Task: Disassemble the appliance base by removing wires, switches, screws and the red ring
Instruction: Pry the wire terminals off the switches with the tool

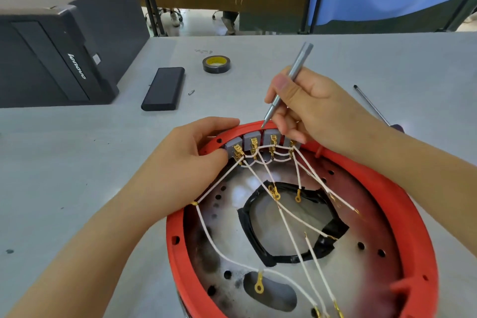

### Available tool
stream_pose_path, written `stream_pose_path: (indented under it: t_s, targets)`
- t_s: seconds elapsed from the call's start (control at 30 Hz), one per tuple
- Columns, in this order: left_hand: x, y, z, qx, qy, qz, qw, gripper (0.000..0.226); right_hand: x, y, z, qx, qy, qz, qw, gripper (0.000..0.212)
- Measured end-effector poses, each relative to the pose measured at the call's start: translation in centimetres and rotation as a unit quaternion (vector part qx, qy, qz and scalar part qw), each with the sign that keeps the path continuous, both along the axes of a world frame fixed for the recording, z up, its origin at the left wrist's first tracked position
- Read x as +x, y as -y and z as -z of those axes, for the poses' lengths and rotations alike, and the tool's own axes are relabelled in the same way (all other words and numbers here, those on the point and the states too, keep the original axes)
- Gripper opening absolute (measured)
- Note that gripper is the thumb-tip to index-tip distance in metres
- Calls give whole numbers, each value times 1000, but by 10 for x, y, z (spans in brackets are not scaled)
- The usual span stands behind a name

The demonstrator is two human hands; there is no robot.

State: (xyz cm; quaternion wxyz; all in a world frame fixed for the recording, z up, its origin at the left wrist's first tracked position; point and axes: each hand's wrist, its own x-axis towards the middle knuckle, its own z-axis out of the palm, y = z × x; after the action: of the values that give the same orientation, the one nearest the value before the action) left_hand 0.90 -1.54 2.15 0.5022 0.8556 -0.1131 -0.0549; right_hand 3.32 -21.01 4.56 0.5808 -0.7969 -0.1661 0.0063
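Note:
The appliance base lies upside down in front of me, a red ring [402, 188] around a scorched metal plate [232, 237]. Several grey switches [251, 140] with brass terminals sit in a row at the far rim. White wires [291, 227] fan out from them, their ring lugs loose over the plate. My left hand [185, 162] grips the far-left rim, its thumb at the leftmost switch. My right hand [312, 108] holds a slim silver screwdriver [286, 85] like a pen. Its tip touches the red rim just behind the switches.
On the grey table beyond the base lie a black flat case [164, 88], a roll of black tape [216, 64] and a small loose screw [191, 92]. A second screwdriver [371, 104] lies at the right. A black computer tower [51, 57] rests on its side at the left.

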Motion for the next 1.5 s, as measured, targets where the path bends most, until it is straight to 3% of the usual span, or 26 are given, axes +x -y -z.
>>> stream_pose_path:
  t_s: [0.1, 0.33, 0.5, 0.97, 1.1, 1.2, 1.5]
  targets:
    - [8, 0, -8, 37, -16, 56, 998, 51, -1, -5, 1, -7, 25, -20, 999, 24]
    - [23, 13, -11, 40, -18, 173, 984, 46, -5, -12, 15, -78, 136, -12, 988, 20]
    - [27, 4, 1, -52, -37, 186, 981, 49, -4, -11, 17, -120, 172, 3, 978, 20]
    - [25, 7, -1, -67, -39, 175, 982, 42, -8, -13, 14, -209, 252, -10, 945, 10]
    - [27, 7, 2, -91, -13, 104, 990, 51, -6, -17, 12, -200, 212, 9, 957, 16]
    - [24, 9, -2, -83, -12, 118, 990, 62, 1, -19, 7, -181, 139, 11, 973, 20]
    - [24, 9, -4, -102, -34, 107, 988, 50, 14, -25, -2, -183, 49, -4, 982, 27]
